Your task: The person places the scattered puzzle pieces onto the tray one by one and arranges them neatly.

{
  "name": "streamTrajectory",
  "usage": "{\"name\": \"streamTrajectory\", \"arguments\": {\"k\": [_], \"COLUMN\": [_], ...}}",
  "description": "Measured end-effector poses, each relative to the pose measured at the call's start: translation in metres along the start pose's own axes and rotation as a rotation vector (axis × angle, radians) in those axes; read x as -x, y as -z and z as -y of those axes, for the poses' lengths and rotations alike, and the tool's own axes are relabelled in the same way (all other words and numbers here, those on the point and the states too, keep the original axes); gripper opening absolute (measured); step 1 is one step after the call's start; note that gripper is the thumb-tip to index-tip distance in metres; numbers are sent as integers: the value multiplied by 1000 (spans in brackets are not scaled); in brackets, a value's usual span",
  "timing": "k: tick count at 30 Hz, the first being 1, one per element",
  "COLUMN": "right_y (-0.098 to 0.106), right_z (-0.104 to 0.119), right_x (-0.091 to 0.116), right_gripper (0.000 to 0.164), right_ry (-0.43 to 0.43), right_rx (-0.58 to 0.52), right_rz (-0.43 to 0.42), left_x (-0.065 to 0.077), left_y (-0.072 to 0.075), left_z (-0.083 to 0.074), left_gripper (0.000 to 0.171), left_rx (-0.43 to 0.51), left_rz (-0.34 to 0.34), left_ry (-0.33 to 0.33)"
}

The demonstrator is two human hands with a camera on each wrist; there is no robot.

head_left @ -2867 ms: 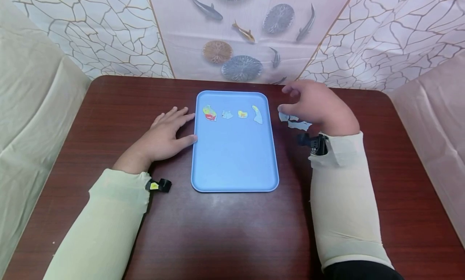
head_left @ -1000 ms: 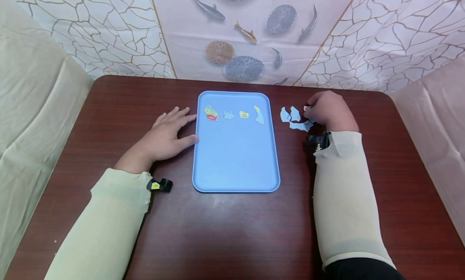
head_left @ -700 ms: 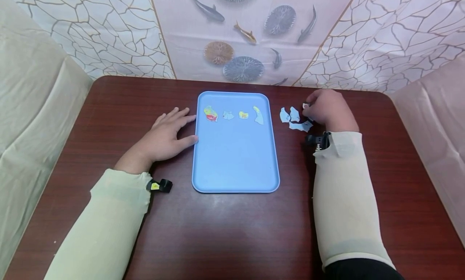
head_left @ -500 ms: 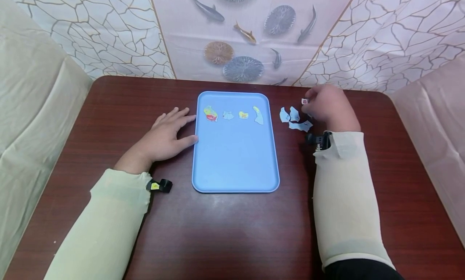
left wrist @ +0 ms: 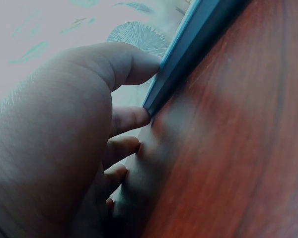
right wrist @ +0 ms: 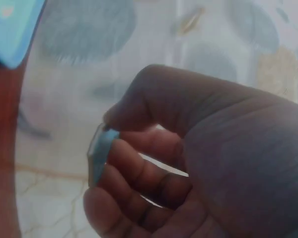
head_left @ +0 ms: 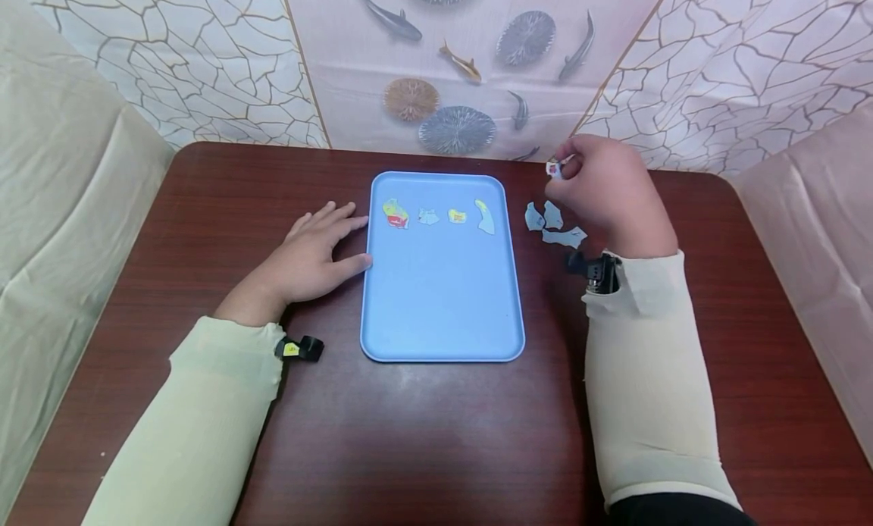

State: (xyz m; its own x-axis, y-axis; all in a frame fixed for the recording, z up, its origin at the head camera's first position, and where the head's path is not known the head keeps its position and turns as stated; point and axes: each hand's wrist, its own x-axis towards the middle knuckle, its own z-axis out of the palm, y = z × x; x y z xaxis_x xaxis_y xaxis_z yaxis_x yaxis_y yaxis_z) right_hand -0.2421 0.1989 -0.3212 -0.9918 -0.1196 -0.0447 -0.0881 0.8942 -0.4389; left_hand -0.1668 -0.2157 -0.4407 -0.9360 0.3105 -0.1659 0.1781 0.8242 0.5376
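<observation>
My right hand (head_left: 607,189) pinches a small puzzle piece (head_left: 553,168) between thumb and fingers, raised over the table's back edge, right of the tray. Its face is white with a reddish print; the right wrist view shows a thin, blue-backed piece (right wrist: 100,156). Below that hand, three pale blue pieces, one a long jagged piece (head_left: 564,237), lie on the table. My left hand (head_left: 310,257) is spread flat, with thumb and index fingertips at the left rim of the light blue tray (head_left: 443,306). Along the tray's far part runs a row of several pieces, including a yellow-and-red piece (head_left: 395,213) and a curved piece (head_left: 485,217).
The dark red-brown wooden table (head_left: 423,443) carries everything. Behind it hangs a patterned cloth (head_left: 443,64) with fish and round motifs, and pale cloth covers (head_left: 61,170) stand at the sides.
The right hand has gone down to the loose pieces, picked up the small printed piece, then lifted it up and to the left. The left hand and tray stay put.
</observation>
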Motion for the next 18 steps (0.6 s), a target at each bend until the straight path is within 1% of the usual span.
{"name": "streamTrajectory", "arguments": {"k": [3,6,7,9,11,14,18], "right_y": [-3,-10,-12,-17,-22,-28,-35], "right_z": [17,33,38,47,55,65,76], "right_x": [7,11,12,15,18,21,26], "right_gripper": [35,28,26,25,25,31,33], "right_ry": [37,112,151,197,234,278,327], "right_rx": [-22,-11,12,17,11,-2,11], "right_rz": [-6,-24,-41,-48,-46,-39,-40], "left_x": [0,0,0,0,0,0,0], "left_y": [0,0,0,0,0,0,0], "left_z": [1,1,1,0,1,1,1], "left_gripper": [78,78,78,78,78,78,77], "left_rx": [1,3,3,3,3,4,5], "left_rz": [1,1,1,0,0,-1,-3], "left_ry": [1,0,-1,-3,-5,-6,-6]}}
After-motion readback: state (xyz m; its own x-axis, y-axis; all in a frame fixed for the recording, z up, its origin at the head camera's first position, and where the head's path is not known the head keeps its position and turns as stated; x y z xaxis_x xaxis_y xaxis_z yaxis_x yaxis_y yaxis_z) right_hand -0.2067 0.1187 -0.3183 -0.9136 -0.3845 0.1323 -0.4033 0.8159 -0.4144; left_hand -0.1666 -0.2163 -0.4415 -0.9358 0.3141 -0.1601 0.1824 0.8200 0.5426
